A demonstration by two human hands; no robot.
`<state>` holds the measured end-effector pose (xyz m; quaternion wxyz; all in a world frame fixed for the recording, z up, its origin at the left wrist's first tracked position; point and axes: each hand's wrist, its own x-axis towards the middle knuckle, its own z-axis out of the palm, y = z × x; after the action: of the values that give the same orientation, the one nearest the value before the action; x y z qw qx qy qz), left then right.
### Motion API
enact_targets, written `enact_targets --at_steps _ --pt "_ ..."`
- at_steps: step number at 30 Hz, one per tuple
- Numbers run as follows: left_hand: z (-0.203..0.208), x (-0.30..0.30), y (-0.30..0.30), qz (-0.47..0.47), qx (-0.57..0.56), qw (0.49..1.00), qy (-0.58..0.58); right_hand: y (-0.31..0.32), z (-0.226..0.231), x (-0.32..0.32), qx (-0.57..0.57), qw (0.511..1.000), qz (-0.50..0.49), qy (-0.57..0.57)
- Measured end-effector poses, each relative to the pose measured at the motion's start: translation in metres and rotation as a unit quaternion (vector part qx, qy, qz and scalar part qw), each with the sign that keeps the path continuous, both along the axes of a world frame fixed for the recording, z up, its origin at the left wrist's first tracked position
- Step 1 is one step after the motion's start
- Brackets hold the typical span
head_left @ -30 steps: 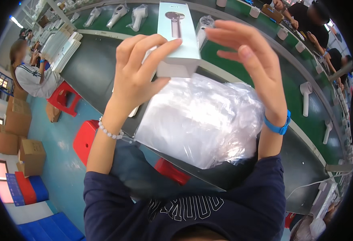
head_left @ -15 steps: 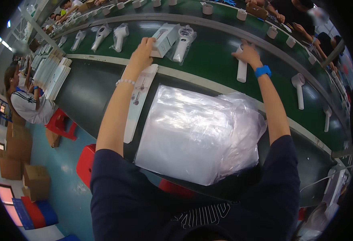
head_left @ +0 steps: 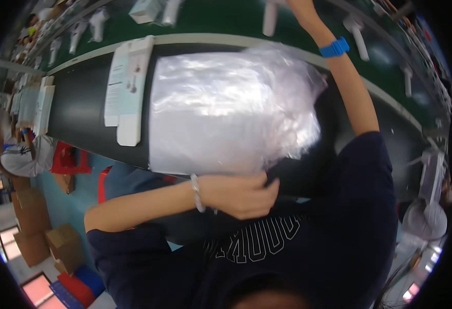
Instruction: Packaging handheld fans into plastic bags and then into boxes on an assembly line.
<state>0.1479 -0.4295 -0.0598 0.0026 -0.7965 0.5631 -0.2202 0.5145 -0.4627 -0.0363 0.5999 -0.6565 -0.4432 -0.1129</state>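
Observation:
My left hand (head_left: 238, 196) is bent across in front of my chest, at the near edge of a stack of clear plastic bags (head_left: 210, 118). Its fingers are curled and blurred, and I cannot see whether anything is in them. The bags lie flat on the dark table, crumpled at their right side. My right hand (head_left: 302, 9) reaches to the top edge of the picture, its fingers cut off. Beside it, on the green belt, lies a white handheld fan (head_left: 269, 19) with its head out of view.
Flat printed cartons (head_left: 132, 92) lie left of the bags. A white box (head_left: 144, 11) and a bagged fan (head_left: 171, 11) sit on the belt (head_left: 220, 23), with more fans (head_left: 358, 40) farther right. A person (head_left: 28, 154) works at left near a red stool (head_left: 70, 158).
My left hand has left the white box and come back to the near edge of the bags. My view has tilted down, so the belt and my right hand now sit at the top edge.

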Motion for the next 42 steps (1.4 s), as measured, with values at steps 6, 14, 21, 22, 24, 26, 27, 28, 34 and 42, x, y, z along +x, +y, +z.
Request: enact_targets --at_steps 6,14,21,22,24,26,27,28,34,42 --pt "-0.040 0.011 -0.040 0.155 -0.065 0.982 0.087 -0.041 0.007 -0.068 0.008 0.930 0.180 0.321" --pt "-0.036 0.020 -0.047 0.417 -0.103 0.902 0.028 -0.067 0.001 -0.099 -0.004 0.861 0.157 0.485" --pt "-0.028 0.017 -0.032 0.418 -0.097 0.897 0.108 -0.082 0.003 -0.089 -0.007 0.849 0.254 0.463" --pt "-0.022 0.017 -0.032 0.411 -0.137 0.891 0.138 -0.084 0.004 -0.090 -0.006 0.849 0.252 0.465" --pt "-0.021 0.017 -0.033 0.408 -0.178 0.879 0.170 -0.084 0.017 -0.101 0.029 0.875 0.209 0.436" --pt "-0.024 0.017 -0.035 0.416 -0.146 0.887 0.140 -0.088 0.018 -0.097 0.046 0.886 0.238 0.395" --pt "-0.028 0.017 -0.035 0.415 -0.147 0.887 0.140 -0.091 0.020 -0.095 0.063 0.895 0.266 0.352" --pt "-0.033 0.017 -0.035 0.405 -0.152 0.893 0.126 -0.093 0.023 -0.096 0.062 0.896 0.265 0.352" --pt "-0.040 0.018 -0.030 0.399 -0.206 0.882 0.141 -0.097 0.034 -0.118 0.105 0.892 0.267 0.348" --pt "-0.030 0.036 -0.033 0.360 -0.261 0.883 0.152 -0.099 0.036 -0.125 0.147 0.866 0.297 0.374"
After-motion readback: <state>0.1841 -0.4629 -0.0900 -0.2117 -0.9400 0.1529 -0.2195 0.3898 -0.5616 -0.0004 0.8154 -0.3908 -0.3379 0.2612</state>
